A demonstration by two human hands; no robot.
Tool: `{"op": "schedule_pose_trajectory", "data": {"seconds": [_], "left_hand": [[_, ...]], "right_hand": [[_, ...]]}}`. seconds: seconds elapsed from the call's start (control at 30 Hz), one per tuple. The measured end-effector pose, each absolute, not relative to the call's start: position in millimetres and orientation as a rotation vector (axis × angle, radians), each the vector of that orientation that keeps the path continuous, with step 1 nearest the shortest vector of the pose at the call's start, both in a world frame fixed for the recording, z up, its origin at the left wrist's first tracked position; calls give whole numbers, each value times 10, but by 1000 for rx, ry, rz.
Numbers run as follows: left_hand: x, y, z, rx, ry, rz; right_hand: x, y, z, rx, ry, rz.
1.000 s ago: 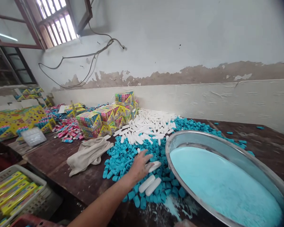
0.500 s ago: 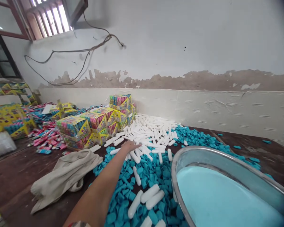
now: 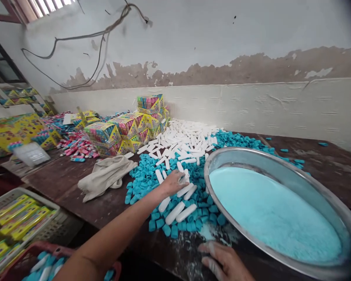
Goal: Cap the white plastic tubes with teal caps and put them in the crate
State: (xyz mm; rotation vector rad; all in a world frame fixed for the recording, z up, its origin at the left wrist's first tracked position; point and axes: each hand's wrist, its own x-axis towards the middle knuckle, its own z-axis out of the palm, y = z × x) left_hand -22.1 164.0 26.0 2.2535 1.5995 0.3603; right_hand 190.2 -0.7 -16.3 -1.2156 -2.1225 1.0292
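Head view: locate the white tubes (image 3: pixel 174 213) under and around the left hand (image 3: pixel 174 183), lying loose on a bed of teal caps (image 3: pixel 143 175). Read this placement as a matter of reach: a small cluster by the hand, with a broader heap of similar tubes farther back toward the wall (image 3: pixel 193 23). For appearance, note smooth, plain white surfaces with rounded ends, pointing in several directions.

Left hand: palm down, fingers bent over the tubes, in apparent contact with at least one. Treat the grip as unconfirmed; cannot tell from this angle whether closed around a tube.

Right hand (image 3: pixel 226 259): low at the near edge of the table (image 3: pixel 58 171), fingers loosely bent, thumb apart, nothing seen in the grasp. Note pale residue on the fingers, near a pale-blue smear (image 3: pixel 208 231).

To the right, find the oval metal basin (image 3: pixel 248 158), just beside the caps, partly filled with pale-blue material (image 3: pixel 269 210), probably powder. Judge the raised rim as containment.

To the left, find the crumpled cloth (image 3: pixel 105 175) just beside the caps, then stacked packages (image 3: pixel 102 133) farther back, presumably out of the hands' way. At lower left, find the red crate (image 3: pixel 57 247), holding teal and white pieces (image 3: pixel 43 269), and the pale basket (image 3: pixel 55 210) with yellow cartons (image 3: pixel 29 218), probably kept within arm's reach.
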Motion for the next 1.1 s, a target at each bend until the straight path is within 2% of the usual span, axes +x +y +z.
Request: {"op": "schedule_pose_trajectory", "data": {"seconds": [0.2,0.33,0.6,0.77,0.9,1.1], "left_hand": [[-395,875,384,2321,1631,412],[-450,470,233,2308,1765,305],[-284,407,-36,2235,1903,318],[-270,323,100,2166,1862,466],[-106,-4,231,2049,1562,780],[186,-301,43,1995,1341,1117]], "right_hand": [[1833,-57,-114,-1198,-2132,923],[1807,-84,-121,-1215,-2106,880],[1728,-35,-63,-1204,-2123,855],[1665,9,-26,-1212,-2008,786],[1622,-31,94,-1130,-1891,639],[1584,-192,212,-1064,-1861,473]]}}
